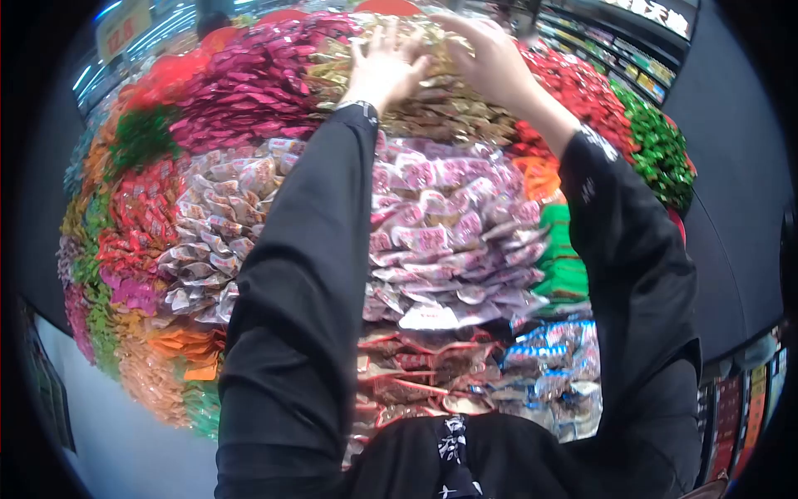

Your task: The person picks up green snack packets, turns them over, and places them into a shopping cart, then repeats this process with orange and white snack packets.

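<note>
Both arms in black sleeves reach forward over a big heaped display of small wrapped packets. My left hand point(386, 71) lies palm down with fingers spread on the gold-wrapped packets point(457, 104) near the top of the heap. To its right, my right hand point(495, 66) is over the same gold packets, its fingers stretched leftward and apart from the thumb. Nothing shows in either hand. Between the forearms are pink-and-white packets point(432, 200). Magenta packets point(249, 83) sit left of my left hand, and red packets point(573, 91) right of my right wrist.
Green packets point(652, 137) are at the far right of the heap, white-and-orange packets point(220, 216) at left. Blue-and-white packets point(553, 366) lie low and near me. A price sign point(125, 29) stands at upper left. Stocked shelves point(615, 58) are behind, beside a dark wall point(731, 166).
</note>
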`<control>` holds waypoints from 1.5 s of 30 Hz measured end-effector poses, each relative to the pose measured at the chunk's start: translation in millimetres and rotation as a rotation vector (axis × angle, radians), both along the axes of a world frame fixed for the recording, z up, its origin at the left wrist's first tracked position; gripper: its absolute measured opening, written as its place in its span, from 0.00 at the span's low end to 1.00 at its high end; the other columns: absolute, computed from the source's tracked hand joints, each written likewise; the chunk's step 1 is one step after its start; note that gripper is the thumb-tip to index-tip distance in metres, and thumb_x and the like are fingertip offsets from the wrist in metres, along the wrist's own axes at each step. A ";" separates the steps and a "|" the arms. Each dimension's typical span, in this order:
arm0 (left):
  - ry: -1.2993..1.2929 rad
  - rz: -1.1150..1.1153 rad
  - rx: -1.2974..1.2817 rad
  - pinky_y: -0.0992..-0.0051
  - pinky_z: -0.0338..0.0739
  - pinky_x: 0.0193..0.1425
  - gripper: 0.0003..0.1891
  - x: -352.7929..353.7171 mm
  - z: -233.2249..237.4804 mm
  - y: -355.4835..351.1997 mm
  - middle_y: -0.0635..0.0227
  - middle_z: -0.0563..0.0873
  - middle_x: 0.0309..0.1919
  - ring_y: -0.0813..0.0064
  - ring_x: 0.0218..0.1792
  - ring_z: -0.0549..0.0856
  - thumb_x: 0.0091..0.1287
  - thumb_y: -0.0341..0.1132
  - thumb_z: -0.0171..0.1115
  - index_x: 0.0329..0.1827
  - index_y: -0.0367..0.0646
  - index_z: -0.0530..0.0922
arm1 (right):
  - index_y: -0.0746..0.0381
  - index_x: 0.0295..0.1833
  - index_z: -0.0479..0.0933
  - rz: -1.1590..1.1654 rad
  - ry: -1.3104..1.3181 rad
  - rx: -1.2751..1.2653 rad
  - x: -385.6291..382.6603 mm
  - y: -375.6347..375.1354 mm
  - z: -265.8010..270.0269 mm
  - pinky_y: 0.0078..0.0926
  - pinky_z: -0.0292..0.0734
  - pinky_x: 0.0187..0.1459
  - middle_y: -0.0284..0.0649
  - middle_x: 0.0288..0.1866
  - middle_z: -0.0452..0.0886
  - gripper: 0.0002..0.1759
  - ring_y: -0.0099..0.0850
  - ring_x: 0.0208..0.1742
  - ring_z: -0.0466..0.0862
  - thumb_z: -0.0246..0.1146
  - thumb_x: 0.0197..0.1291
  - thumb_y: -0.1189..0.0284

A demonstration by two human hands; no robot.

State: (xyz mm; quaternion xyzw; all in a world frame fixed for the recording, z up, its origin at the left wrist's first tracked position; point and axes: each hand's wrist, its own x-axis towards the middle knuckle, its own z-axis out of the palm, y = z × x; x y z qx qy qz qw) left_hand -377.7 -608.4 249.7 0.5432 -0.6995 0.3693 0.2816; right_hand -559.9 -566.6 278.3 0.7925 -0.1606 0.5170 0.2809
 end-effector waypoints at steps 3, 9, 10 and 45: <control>-0.003 0.061 0.066 0.40 0.36 0.71 0.33 -2.3 0.9 0.8 0.60 0.43 0.76 0.60 0.76 0.45 0.70 0.60 0.35 0.76 0.63 0.45 | 0.62 0.58 0.74 0.038 0.169 0.227 -47.9 130.9 -36.8 0.38 0.67 0.58 0.44 0.50 0.79 0.19 0.42 0.53 0.76 0.58 0.59 0.76; -0.084 0.033 0.088 0.34 0.41 0.68 0.32 11.7 6.5 8.3 0.64 0.42 0.76 0.56 0.75 0.44 0.69 0.59 0.38 0.75 0.66 0.47 | 0.63 0.56 0.76 -0.356 -0.188 0.686 -180.2 336.6 -116.8 0.32 0.67 0.61 0.44 0.51 0.80 0.25 0.40 0.55 0.76 0.52 0.49 0.87; -0.417 0.251 0.136 0.32 0.44 0.67 0.32 2.8 19.0 37.4 0.64 0.43 0.76 0.54 0.75 0.45 0.68 0.53 0.48 0.74 0.71 0.49 | 0.64 0.56 0.75 -0.438 -0.261 0.706 -209.7 360.7 -141.6 0.28 0.67 0.61 0.44 0.51 0.79 0.25 0.38 0.55 0.77 0.49 0.50 0.88; -0.854 -1.233 0.897 0.61 0.66 0.62 0.22 -285.1 -531.4 528.5 0.61 0.77 0.55 0.65 0.60 0.73 0.59 0.32 0.51 0.59 0.40 0.69 | 0.64 0.56 0.73 -1.173 -0.972 1.678 -131.1 772.8 -593.0 0.38 0.71 0.58 0.50 0.53 0.78 0.23 0.45 0.56 0.77 0.53 0.52 0.78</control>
